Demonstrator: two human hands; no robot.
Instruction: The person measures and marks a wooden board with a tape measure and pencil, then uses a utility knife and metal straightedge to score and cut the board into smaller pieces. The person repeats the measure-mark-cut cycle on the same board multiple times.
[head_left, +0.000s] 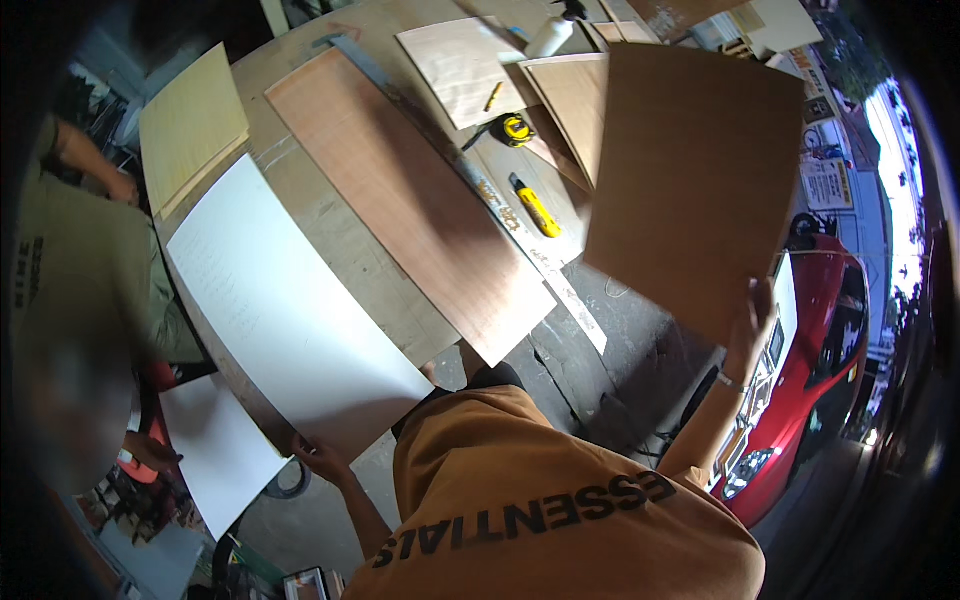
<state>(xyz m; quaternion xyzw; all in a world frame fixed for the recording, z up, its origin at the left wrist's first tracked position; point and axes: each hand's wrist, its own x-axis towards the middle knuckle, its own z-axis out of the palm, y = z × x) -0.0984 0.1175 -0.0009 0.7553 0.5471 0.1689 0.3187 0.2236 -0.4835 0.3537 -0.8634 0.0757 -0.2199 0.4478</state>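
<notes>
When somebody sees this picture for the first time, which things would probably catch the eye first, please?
Probably the large brown board comes first, raised at the upper right, with the right hand gripping its lower edge. Next would be the bright, long white panel slanting across the left half. The red car at the right side also stands out.

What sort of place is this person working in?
Probably a woodworking shop or garage: the right hand holds a brown panel, a long reddish-brown board lies on the worktable, and a tape measure and yellow utility knife lie nearby.
</notes>
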